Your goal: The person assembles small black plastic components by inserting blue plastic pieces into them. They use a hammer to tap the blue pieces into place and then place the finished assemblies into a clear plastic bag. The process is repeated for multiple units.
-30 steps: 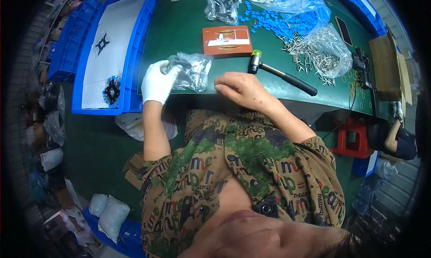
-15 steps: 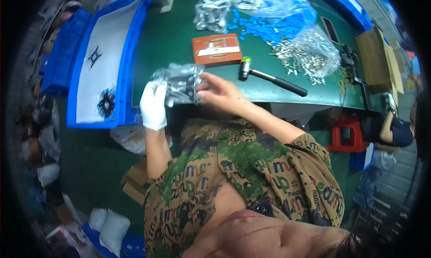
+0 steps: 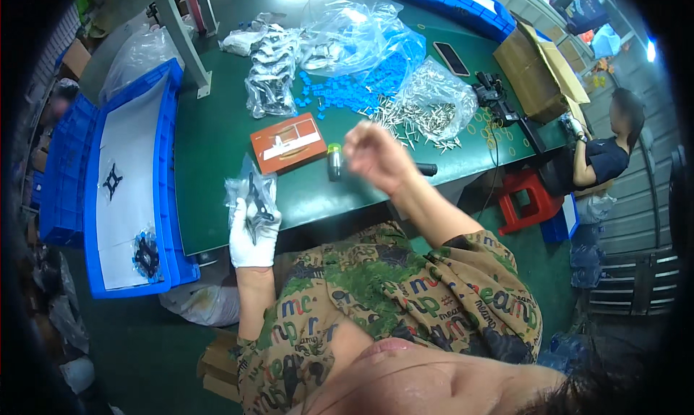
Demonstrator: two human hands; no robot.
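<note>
My left hand (image 3: 251, 245), in a white glove, grips a clear plastic bag (image 3: 242, 189) with a black part (image 3: 260, 211) in it, close to the table's front edge. Bare and raised, my right hand (image 3: 379, 158) hovers over a hammer (image 3: 335, 167), hiding most of its handle. Its fingers are bent and blurred, so I cannot make out whether they hold anything. Behind the left hand lies an orange-brown box (image 3: 298, 139). Loose silver metal pins (image 3: 390, 117) are spread beyond my right hand, some in a clear bag (image 3: 444, 100).
Small blue pieces (image 3: 325, 93) and bagged parts (image 3: 271, 79) cover the table's far side. A blue tray (image 3: 90, 227) with black parts stands at left. A phone (image 3: 451, 58), cardboard box (image 3: 531, 71) and red stool (image 3: 524, 198) are at right, near another person (image 3: 603, 155).
My right hand has left the plastic bag and moved right, over the hammer. My left hand still has the bag, now tilted more upright. The whole view has shifted.
</note>
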